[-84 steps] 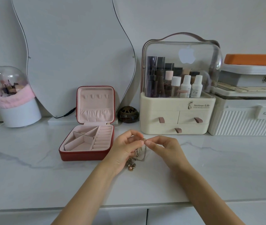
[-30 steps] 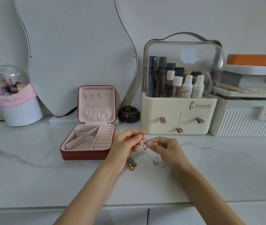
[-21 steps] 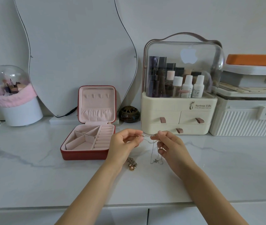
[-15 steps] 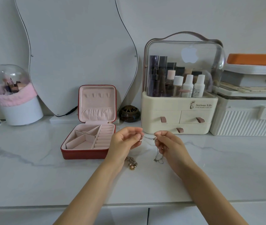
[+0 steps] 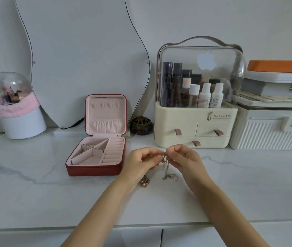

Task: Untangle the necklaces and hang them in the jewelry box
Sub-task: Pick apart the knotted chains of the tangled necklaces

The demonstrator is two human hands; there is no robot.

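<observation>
Head camera shows the left hand and the right hand close together above the counter, both pinching a thin chain whose lower end lies on the marble. A second necklace lies under the left wrist. The open jewelry box waits empty at left. Pulling too hard could tighten the knot or break the chain.

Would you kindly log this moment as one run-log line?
phase: untangling | left hand, right hand: both pinch silver chain | gold necklace: on counter | jewelry box: open, hooks bare
</observation>
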